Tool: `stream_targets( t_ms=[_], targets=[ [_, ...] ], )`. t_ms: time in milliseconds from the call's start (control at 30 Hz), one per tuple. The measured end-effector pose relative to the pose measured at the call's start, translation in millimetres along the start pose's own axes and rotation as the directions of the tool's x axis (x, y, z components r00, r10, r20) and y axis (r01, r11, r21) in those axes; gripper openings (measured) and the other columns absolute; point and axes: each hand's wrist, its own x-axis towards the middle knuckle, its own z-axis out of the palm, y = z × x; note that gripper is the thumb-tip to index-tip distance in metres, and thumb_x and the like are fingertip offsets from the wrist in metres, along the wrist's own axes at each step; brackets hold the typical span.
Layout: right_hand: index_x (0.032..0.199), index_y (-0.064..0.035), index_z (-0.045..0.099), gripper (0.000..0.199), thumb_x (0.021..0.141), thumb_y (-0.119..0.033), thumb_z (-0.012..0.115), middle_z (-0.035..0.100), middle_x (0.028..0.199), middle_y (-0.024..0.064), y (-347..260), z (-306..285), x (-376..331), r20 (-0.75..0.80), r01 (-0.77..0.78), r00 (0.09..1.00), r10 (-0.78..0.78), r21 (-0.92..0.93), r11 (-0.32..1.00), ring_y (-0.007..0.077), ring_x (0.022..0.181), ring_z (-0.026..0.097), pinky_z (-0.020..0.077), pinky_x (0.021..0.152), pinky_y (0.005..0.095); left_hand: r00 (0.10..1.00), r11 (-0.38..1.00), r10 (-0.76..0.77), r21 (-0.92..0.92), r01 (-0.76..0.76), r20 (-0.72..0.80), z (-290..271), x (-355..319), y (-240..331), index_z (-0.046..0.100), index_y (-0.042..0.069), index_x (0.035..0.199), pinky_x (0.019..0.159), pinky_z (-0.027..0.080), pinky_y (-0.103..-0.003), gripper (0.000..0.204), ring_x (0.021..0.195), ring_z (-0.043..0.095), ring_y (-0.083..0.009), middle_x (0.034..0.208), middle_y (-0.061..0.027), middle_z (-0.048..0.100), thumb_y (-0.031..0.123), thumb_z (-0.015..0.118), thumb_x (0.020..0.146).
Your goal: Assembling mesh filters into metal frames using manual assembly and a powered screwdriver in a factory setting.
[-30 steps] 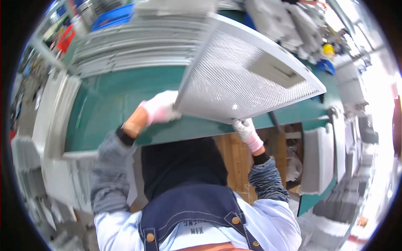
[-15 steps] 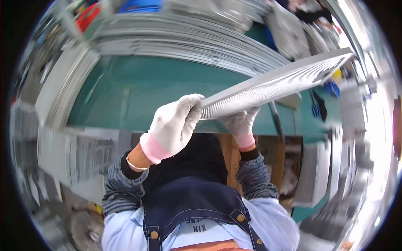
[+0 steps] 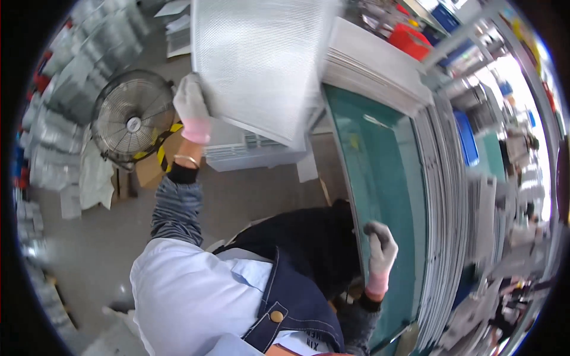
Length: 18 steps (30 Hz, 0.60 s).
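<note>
Now my left hand (image 3: pixel 191 107) clamps mesh panel (image 3: pixel 261 59) edge at 11 o'clock; right hand (image 3: pixel 380 246) loosely curled, empty, on green table (image 3: pixel 386 172) at 4 o'clock.

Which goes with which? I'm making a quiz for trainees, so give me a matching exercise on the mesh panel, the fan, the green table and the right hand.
Things:
1. mesh panel
2. fan
3. green table
4. right hand

Places or states:
A. stands on the floor, at the person's left
B. resting on the table's near edge, holding nothing
C. held up by its edge in the left hand
D. bordered by stacks of grey panels

Pairs: 1-C, 2-A, 3-D, 4-B
</note>
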Motion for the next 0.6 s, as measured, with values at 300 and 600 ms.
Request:
stream_targets(
  t_ms=[300, 600],
  targets=[
    [0.104, 0.0053, 0.065, 0.018, 0.089, 0.002, 0.055, 0.068, 0.092, 0.0067, 35, -31, -33, -0.133, -0.214, 0.973, 0.19, -0.199, 0.956, 0.0121, 0.088, 0.062, 0.0483, 0.082, 0.0254, 0.961, 0.502, -0.211, 0.824, 0.262, -0.177, -196, 16, -239, 0.063, 0.002, 0.117, 0.088, 0.048, -0.048, 0.04, 0.099, 0.063, -0.0423, 0.101, -0.0292, 0.066, 0.032, 0.049, 0.095],
    [0.102, 0.0061, 0.064, 0.018, 0.086, 0.003, 0.058, 0.066, 0.089, 0.009, 23, -17, -31, -0.139, -0.146, 0.985, 0.101, -0.362, 0.921, 0.0146, 0.087, 0.062, 0.0492, 0.08, 0.0262, 0.711, 0.004, -0.413, 0.782, -0.623, 0.569, -237, 13, -356, 0.061, 0.007, 0.12, 0.094, 0.048, -0.035, 0.03, 0.103, 0.061, -0.0277, 0.105, -0.0134, 0.065, 0.015, 0.042, 0.098]
  ],
)
